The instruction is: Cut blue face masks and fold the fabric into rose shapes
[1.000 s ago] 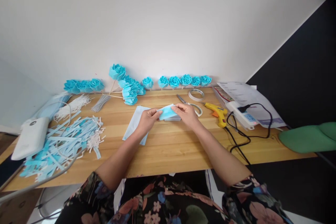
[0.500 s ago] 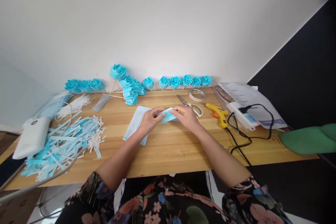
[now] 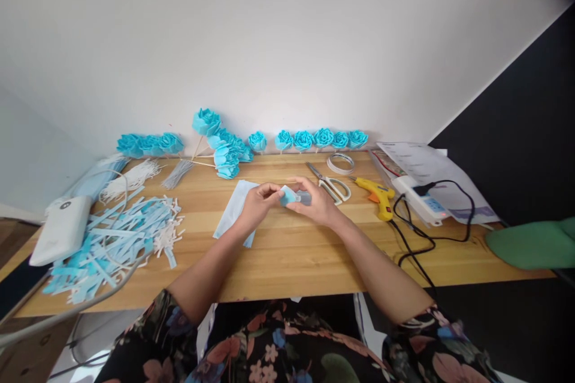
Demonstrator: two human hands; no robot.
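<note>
Over the middle of the table, my left hand [image 3: 262, 202] pinches a small folded piece of light-blue sheet [image 3: 288, 195] between thumb and fingers. Around the piece's right side curves my right hand [image 3: 315, 200], thumb and fingers apart, with the thumb close to the lower edge; whether it touches cannot be made out. A greyish-blue bit [image 3: 305, 197] shows in the gap of the right hand. Flat pale-blue sheets [image 3: 233, 210] lie beside and partly under my left hand. White-handled scissors [image 3: 330, 184] rest open just beyond my right hand.
Blue handmade flowers [image 3: 303, 140] line the wall, some on sticks. Left are cut blue strips [image 3: 117, 239], white cords [image 3: 135, 178], grey wires [image 3: 177, 173] and a white power bank [image 3: 61, 230]. Right are a tape roll [image 3: 340, 163], yellow glue gun [image 3: 380, 196] and power strip [image 3: 420, 200].
My right hand has loosened from its pinch and spread round the piece. The blue piece is folded smaller and turned, still in my left fingers. The view has shifted slightly.
</note>
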